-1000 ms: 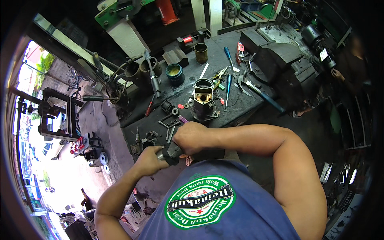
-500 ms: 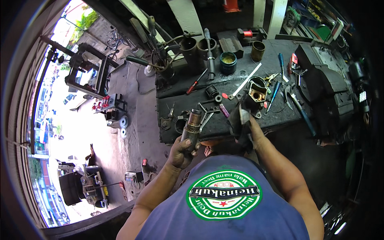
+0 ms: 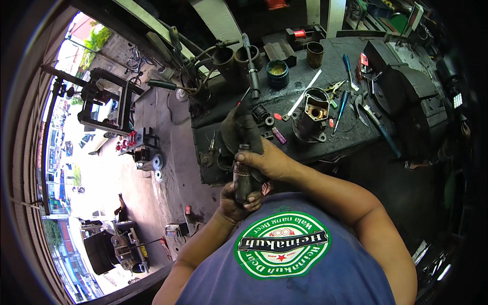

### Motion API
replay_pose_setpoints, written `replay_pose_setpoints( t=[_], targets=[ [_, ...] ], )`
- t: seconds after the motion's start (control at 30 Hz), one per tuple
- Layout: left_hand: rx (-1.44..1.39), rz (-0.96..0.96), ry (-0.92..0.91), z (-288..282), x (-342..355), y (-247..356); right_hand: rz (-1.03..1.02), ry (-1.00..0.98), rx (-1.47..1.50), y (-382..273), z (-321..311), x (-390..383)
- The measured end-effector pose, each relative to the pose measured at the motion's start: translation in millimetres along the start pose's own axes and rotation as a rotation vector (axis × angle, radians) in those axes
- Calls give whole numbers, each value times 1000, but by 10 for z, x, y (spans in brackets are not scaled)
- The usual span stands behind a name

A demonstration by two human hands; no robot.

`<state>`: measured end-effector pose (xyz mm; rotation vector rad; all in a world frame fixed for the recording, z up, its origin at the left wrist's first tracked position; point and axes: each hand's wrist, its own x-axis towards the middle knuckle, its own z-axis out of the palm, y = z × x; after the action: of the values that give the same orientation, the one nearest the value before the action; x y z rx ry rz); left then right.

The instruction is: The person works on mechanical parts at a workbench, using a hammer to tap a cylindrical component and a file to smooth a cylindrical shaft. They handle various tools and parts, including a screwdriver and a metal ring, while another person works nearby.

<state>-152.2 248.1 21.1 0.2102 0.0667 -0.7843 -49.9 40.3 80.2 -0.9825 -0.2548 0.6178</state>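
Note:
My left hand is wrapped round the lower part of a motor armature, a metal cylinder held upright in front of my shirt. Close above it, my right hand grips a dark, dirty rag, with the thumb against the armature's upper end. The rag hangs over that end and hides part of it. On the bench to the right of the rag stands a dark metal motor housing with an open top. A small purple cylinder lies between the housing and my right hand.
The dark workbench carries a blue tin of grease, a brown metal cup, a ratchet wrench, a white strip, and blue-handled screwdrivers. A black vise-like machine stands at right. At left, a press frame stands on the floor.
My right hand has moved left with the rag, from in front of the housing onto the armature. The housing now shows more fully. The whole view has shifted slightly.

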Motion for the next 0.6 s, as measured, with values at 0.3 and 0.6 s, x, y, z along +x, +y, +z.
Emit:
replay_pose_setpoints(
  t=[0.3,0.6],
  targets=[
    [-278,-29,-212,-4,54,-7,117,60,101,549,-711,97],
    [-384,-13,-287,-88,104,16,269,53,420,895,-814,-261]
  ],
)
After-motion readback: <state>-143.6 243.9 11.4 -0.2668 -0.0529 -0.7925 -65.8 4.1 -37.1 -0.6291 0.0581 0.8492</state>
